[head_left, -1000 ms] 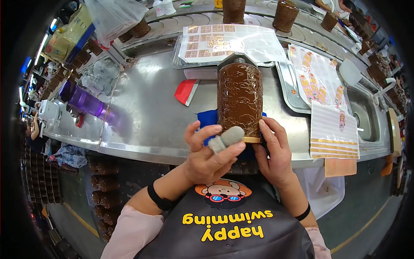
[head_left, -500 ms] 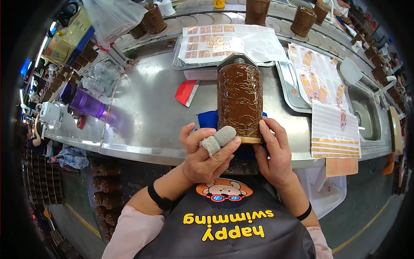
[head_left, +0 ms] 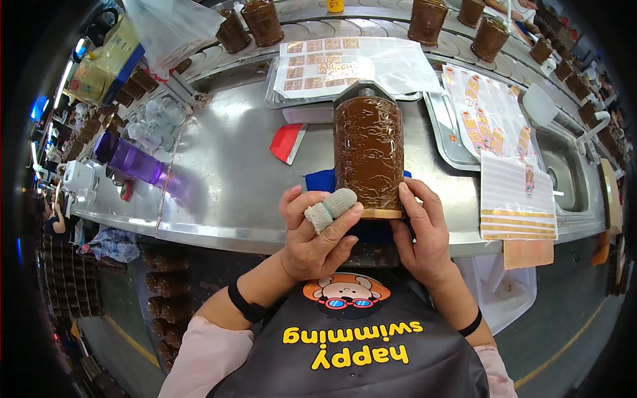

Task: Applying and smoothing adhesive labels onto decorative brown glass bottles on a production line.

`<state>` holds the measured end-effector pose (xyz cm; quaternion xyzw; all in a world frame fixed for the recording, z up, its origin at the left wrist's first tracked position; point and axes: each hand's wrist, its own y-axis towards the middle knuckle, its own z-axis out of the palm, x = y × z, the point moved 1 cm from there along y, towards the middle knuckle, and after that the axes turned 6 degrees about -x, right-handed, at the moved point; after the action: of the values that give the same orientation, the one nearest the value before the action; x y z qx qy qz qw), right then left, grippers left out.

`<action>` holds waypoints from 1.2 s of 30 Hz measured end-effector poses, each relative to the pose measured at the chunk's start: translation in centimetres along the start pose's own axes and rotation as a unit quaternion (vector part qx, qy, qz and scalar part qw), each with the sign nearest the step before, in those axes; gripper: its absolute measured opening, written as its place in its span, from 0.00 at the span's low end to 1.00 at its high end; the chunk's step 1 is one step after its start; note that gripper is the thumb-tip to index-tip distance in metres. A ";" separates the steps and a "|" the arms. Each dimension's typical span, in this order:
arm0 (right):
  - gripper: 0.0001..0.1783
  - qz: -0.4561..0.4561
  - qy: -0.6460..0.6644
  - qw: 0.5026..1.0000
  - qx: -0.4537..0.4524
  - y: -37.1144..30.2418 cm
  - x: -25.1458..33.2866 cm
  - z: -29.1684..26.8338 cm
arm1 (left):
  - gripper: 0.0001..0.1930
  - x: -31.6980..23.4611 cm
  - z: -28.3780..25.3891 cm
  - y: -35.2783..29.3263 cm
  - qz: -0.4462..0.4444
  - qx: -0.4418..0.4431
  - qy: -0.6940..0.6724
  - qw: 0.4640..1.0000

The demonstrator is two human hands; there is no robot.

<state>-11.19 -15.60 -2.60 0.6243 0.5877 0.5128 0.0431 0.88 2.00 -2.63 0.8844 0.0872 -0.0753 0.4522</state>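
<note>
A glossy brown embossed bottle (head_left: pixel 369 152) lies in front of me, its base end toward me and its far end at a dark angled holder (head_left: pixel 363 87). Around the near end runs a gold strip (head_left: pixel 385 213). My left hand (head_left: pixel 315 232) is closed at the left of this end, thumb and a finger in a grey knitted finger cover (head_left: pixel 332 209) pressed against the bottle's edge. On the right side, my right hand (head_left: pixel 423 232) grips the same end between fingers and thumb. Blue cloth (head_left: pixel 321 180) shows beneath the bottle.
White label sheets (head_left: pixel 352 66) rest on a metal tray at the back. To the right are another label tray (head_left: pixel 451 156), a sheet with gold strips (head_left: pixel 517 199) and a sink (head_left: pixel 564 176). A red-and-white piece (head_left: pixel 288 143) and purple bottle (head_left: pixel 133 160) lie leftward. Brown bottles ride a conveyor (head_left: pixel 318 25).
The conveyor's brown bottles have shifted to the right. My left hand's covered finger has moved slightly left and up along the bottle's edge. My right hand stays in nearly the same place.
</note>
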 end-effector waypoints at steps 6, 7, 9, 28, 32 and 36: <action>0.33 0.000 -0.001 1.000 -0.004 0.0 0.1 0.1 | 0.18 0.0 0.2 0.3 0.026 -0.008 0.013 1.000; 0.33 0.000 -0.001 1.000 -0.005 0.0 0.1 0.1 | 0.17 -0.1 0.2 0.4 0.033 -0.005 0.019 0.999; 0.33 0.006 -0.002 1.000 -0.010 0.0 0.1 0.1 | 0.17 -0.2 0.2 0.8 0.036 -0.004 0.016 0.999; 0.34 -0.013 -0.014 1.000 -0.004 0.2 0.0 -0.2 | 0.11 0.4 0.7 3.0 -0.217 -0.024 -0.220 0.951; 0.35 0.001 -0.002 1.000 -0.018 0.1 -0.6 0.1 | 0.13 1.3 1.0 1.5 -0.436 -0.093 -0.419 0.791; 0.35 -0.019 -0.009 1.000 -0.009 0.1 -1.2 0.3 | 0.14 3.4 0.3 1.0 -0.445 -0.205 -0.372 0.789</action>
<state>-10.68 -16.42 -3.37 0.6174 0.5942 0.5115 0.0643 4.42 1.46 -2.72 0.5383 0.3093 -0.5713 0.5368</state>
